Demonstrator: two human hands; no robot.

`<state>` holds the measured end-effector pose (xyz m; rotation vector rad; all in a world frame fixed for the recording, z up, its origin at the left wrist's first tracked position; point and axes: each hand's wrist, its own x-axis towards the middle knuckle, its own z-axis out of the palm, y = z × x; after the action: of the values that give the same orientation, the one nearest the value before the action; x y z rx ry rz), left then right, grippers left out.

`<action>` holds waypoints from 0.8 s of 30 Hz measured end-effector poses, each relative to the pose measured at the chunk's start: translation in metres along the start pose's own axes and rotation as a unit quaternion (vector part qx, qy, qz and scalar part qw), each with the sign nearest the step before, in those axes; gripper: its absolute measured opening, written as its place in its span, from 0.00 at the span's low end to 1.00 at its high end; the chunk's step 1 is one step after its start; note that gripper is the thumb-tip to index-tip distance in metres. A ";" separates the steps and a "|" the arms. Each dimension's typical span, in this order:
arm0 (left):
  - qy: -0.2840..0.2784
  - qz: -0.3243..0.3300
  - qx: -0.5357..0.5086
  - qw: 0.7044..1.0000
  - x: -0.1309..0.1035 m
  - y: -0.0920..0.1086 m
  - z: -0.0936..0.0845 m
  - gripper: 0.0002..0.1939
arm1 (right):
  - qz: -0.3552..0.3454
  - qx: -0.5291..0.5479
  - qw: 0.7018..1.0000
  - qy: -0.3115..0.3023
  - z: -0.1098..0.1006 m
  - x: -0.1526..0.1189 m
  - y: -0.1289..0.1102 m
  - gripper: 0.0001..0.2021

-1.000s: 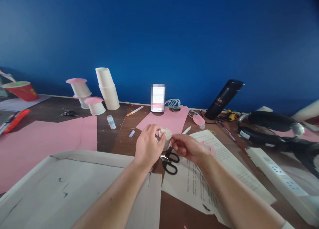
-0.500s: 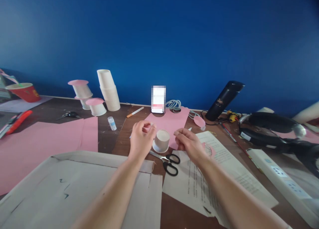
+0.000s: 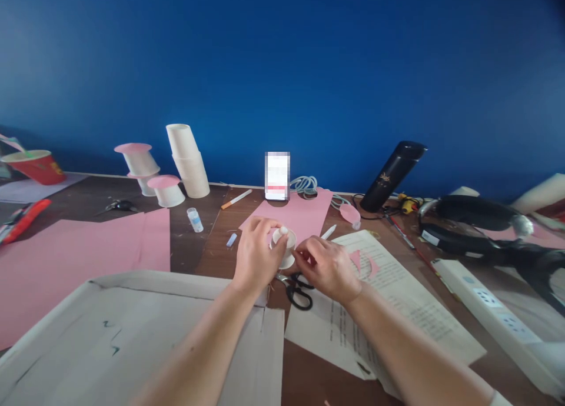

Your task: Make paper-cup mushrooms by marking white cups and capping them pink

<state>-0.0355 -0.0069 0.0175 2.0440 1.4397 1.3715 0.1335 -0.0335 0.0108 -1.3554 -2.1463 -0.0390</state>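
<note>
A small white paper cup (image 3: 289, 260) stands upside down on the table in front of me, partly hidden by my hands. My left hand (image 3: 258, 256) curves over its left side, thumb and forefinger together at a small white piece (image 3: 283, 230) whose kind I cannot make out. At the cup's right edge my right hand (image 3: 329, 268) is closed in a pinch; whatever is between those fingertips is hidden. Just below lie black-handled scissors (image 3: 300, 300), partly covered by my right hand. Behind the cup is a pink paper sheet (image 3: 286, 209).
Left are stacked white cups (image 3: 189, 165), cups topped with pink discs (image 3: 165, 182), a small clear tube (image 3: 195, 219) and a box cutter (image 3: 26, 220). A phone (image 3: 277, 176) leans at the wall. Right are printed pages (image 3: 410, 312), a black bottle (image 3: 392, 176) and a power strip (image 3: 485, 312).
My hands have come closer together over the cup, the right one moving left to its edge. A small blue-white cap left of my left hand and a white pen tip behind my right hand show more fully.
</note>
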 end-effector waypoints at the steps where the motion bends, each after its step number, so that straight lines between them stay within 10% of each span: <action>1: -0.002 0.009 0.001 1.000 0.000 0.000 0.000 0.06 | 0.001 0.003 1.000 -0.002 0.001 0.000 0.000 0.09; 13: 0.027 0.064 -0.019 0.997 0.001 0.009 -0.005 0.05 | 0.167 0.330 0.924 0.099 -0.009 0.004 -0.017 0.07; 24: 0.012 0.140 -0.016 0.990 -0.001 0.016 -0.007 0.08 | 0.265 0.612 0.745 -0.011 -0.013 0.012 -0.016 0.10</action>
<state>-0.0322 -0.0172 0.0316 2.2837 1.1630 1.5185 0.1229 -0.0354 0.0322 -0.9852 -1.1447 1.3549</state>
